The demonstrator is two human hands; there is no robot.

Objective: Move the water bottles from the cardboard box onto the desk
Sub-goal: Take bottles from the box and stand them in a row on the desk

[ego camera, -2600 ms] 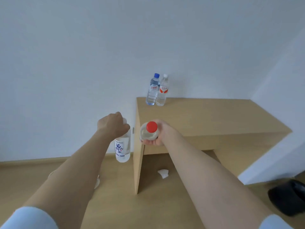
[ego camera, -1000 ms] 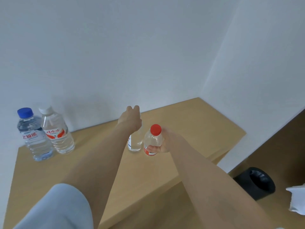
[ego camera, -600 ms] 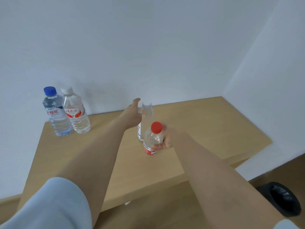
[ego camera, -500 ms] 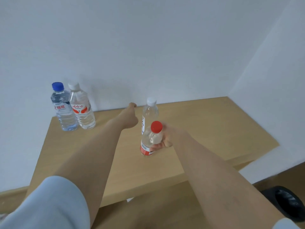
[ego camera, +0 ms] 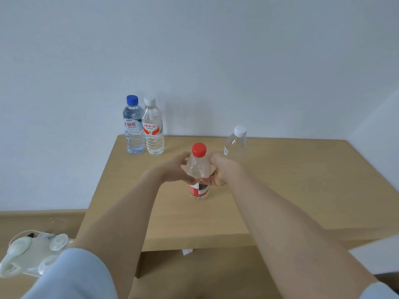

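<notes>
A clear red-capped bottle [ego camera: 198, 169] with a red label stands upright on the wooden desk [ego camera: 291, 190], near its middle. My left hand [ego camera: 172, 171] grips it from the left and my right hand [ego camera: 223, 169] from the right, fingers curled round its body. Just behind my right hand stands a white-capped bottle [ego camera: 236, 144], free of both hands. At the desk's back left corner a blue-capped bottle [ego camera: 132, 128] and a white-capped bottle with a red label [ego camera: 153, 129] stand side by side against the wall. The cardboard box is out of view.
White walls close off the desk at the back and right. On the floor at lower left lies a translucent plastic bundle [ego camera: 28, 253]. A scrap of white paper [ego camera: 186, 251] shows under the desk's front edge.
My left hand has left the white-capped bottle standing on the desk and come over to the red-capped bottle. That bottle now stands on the desk, held by both hands.
</notes>
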